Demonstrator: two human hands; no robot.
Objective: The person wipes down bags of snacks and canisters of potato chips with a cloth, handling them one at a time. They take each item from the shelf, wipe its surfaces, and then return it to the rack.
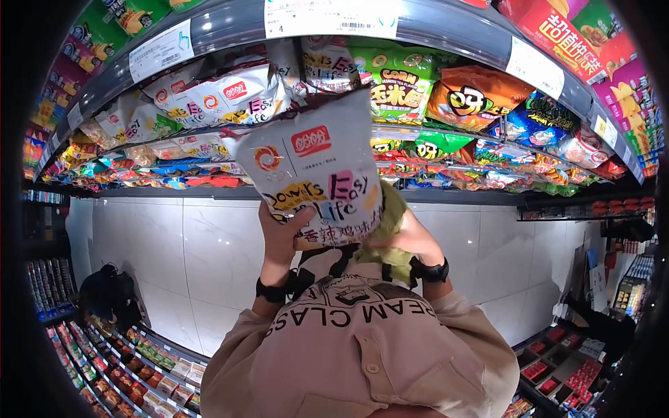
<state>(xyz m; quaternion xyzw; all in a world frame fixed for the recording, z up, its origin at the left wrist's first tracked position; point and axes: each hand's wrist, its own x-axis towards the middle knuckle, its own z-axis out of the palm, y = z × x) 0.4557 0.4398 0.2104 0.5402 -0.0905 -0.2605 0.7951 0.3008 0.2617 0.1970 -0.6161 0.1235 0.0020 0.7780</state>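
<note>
A white snack bag (306, 160) with "Easy Life" lettering and a red logo is held up in front of me, tilted slightly. My left hand (282, 226) grips its lower left side, thumb across the front. A green cloth (396, 226) is bunched in my right hand (411, 240), against the bag's lower right edge. The bag and cloth hide some of my fingers. Behind the bag, similar white snack bags (216, 94) lie on the shelf, beside a green corn snack bag (397, 83) and an orange snack bag (474, 97).
A curved shelf edge (230, 28) with price labels (331, 17) runs across the top. Lower shelves hold several more bags. Pale floor tiles (230, 265) lie below. A dark-clothed person (108, 296) is at the lower left near stocked racks (132, 369); another person (599, 324) is at the right.
</note>
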